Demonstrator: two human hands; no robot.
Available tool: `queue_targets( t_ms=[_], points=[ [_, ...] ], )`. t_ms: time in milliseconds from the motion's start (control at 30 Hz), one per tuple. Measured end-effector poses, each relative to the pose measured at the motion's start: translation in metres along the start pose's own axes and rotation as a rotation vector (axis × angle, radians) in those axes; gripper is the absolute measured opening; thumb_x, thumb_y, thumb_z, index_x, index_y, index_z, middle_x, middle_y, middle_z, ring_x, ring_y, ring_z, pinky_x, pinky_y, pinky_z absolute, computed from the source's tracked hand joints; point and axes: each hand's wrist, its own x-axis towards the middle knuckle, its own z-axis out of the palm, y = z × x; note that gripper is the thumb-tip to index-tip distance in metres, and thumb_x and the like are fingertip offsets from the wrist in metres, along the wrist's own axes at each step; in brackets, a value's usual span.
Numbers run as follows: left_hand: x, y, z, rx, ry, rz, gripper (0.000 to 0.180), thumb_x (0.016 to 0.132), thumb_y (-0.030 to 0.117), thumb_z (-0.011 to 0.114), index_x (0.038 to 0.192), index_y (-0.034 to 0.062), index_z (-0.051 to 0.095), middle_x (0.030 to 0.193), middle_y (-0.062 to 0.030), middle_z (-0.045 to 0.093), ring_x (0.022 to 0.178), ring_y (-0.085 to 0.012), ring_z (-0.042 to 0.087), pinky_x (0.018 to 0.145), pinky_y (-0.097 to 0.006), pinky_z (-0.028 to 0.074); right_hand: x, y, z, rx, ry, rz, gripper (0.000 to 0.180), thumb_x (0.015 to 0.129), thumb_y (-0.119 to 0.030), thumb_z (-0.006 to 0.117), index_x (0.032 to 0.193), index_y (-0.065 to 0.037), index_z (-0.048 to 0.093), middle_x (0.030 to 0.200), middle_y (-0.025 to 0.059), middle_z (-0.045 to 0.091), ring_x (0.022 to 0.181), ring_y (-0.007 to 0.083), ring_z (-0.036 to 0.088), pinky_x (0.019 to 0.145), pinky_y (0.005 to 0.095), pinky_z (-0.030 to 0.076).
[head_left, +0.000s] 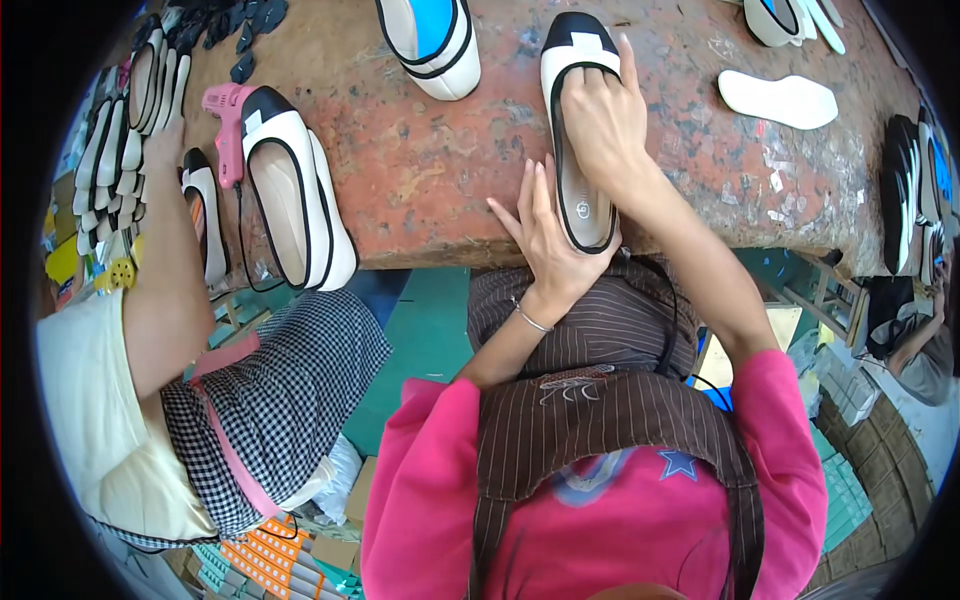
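Note:
A white flat shoe (551, 100) with a black toe cap and black trim lies on the worn table in front of me, its toe pointing away. My right hand (605, 125) reaches into the shoe's opening. Its bent fingers are inside toward the toe, hiding their tips, and one finger stretches along the outer right side. My left hand (553, 238) cups the heel from the near left, fingers lying along the shoe's side. A beige insole (582, 190) shows inside the shoe, between my hands.
Another white shoe (450, 75) with blue inside stands further left. A pair of shoes (285, 200) and a pink glue gun (229, 130) lie beside a co-worker's arm (165, 260). A white insole (778, 98) rests at right. Shoes are stacked (105, 160) far left.

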Motion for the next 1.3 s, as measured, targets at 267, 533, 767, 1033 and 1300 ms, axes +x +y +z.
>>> queue_targets(
  t_ms=[267,533,767,1033,1300],
  points=[
    [-0.002,0.000,-0.004,-0.034,0.015,-0.027,0.117,0.064,0.044,0.086,0.149,-0.0045,0.022,0.149,-0.0231,0.040,0.142,-0.0368,0.035,0.115,-0.066,-0.006,-0.034,-0.015,0.008,0.063,0.213,-0.106,0.053,0.085,-0.014,0.054,0.127,0.017,0.050,0.126,0.0344,0.056,0.123,0.0442,0.053,0.117,0.0571,0.020],
    [-0.002,-0.002,-0.002,0.004,0.016,-0.022,0.111,0.065,0.042,0.087,0.148,-0.0034,0.029,0.147,-0.0229,0.041,0.138,-0.0372,0.040,0.116,-0.065,0.000,0.011,-0.013,-0.007,-0.002,-0.123,-0.014,0.034,0.085,-0.010,0.051,0.113,0.007,0.062,0.109,0.0231,0.064,0.111,0.0330,0.061,0.119,0.0589,0.011],
    [0.024,0.005,-0.082,-0.251,0.025,-0.285,0.073,0.061,0.016,0.086,0.118,0.0048,0.044,0.111,-0.0110,0.047,0.106,-0.0258,0.049,0.095,-0.039,0.038,-0.005,0.071,-0.050,1.001,-0.206,-0.286,0.021,0.086,-0.009,0.060,0.098,-0.004,0.076,0.094,0.0180,0.073,0.091,0.0267,0.071,0.108,0.0539,0.041],
    [0.066,-0.097,-0.248,0.189,0.394,-0.160,0.040,0.070,0.003,0.080,0.097,0.0037,0.051,0.094,-0.0023,0.048,0.091,-0.0172,0.045,0.090,-0.030,0.038,0.111,0.257,0.004,0.217,0.280,0.040,0.038,0.080,0.002,0.055,0.117,0.003,0.065,0.110,0.0226,0.067,0.107,0.0378,0.063,0.092,0.0434,0.051],
    [0.037,-0.113,-0.266,0.591,0.031,-0.143,0.027,0.079,0.010,0.079,0.079,-0.0043,0.056,0.131,-0.0212,0.059,0.125,-0.0337,0.052,0.108,-0.041,0.035,0.148,0.291,-0.060,0.209,-0.164,0.111,0.039,0.076,-0.007,0.070,0.114,0.001,0.063,0.105,0.0185,0.065,0.103,0.0337,0.062,0.090,0.0387,0.050]
  ],
)
